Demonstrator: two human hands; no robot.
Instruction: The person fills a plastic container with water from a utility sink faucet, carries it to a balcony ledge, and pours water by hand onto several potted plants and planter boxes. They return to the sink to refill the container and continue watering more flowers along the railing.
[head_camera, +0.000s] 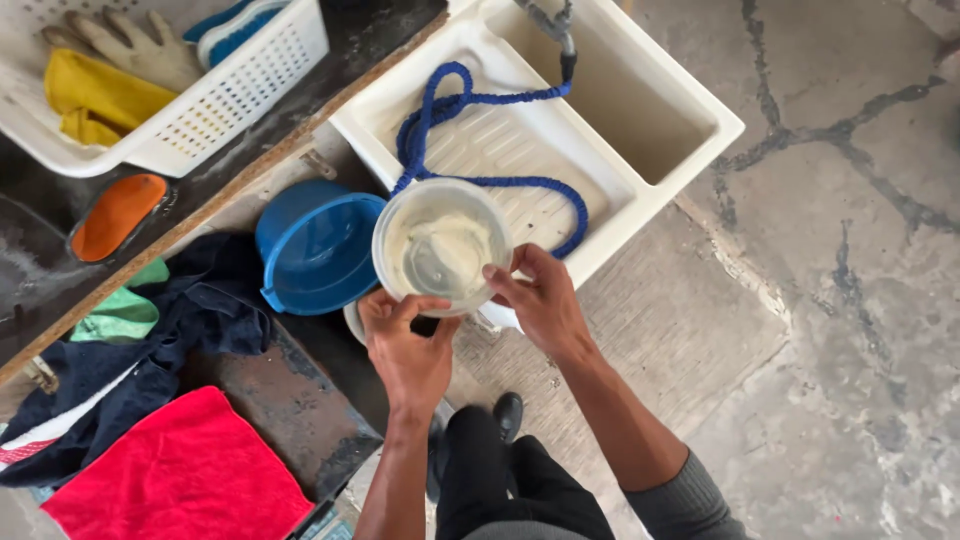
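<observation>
The left hand (405, 345) is clamped on the near rim of a clear tub (442, 247); the right hand (540, 297) grips the rim opposite. The tub is held between both hands, cloudy liquid inside, over the edge of a white sink (690, 95). Just beyond the fingers a blue hose (440, 110) is looped; a blue bucket (315, 245) sits beside the left hand. Risk judged: wet rim slips, liquid is spilled onto the trousers (500, 480) below.

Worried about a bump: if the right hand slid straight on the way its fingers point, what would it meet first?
The right hand already grips the clear round plastic container; beyond that, probably the round blue plastic basin, though depth is unclear.
</observation>
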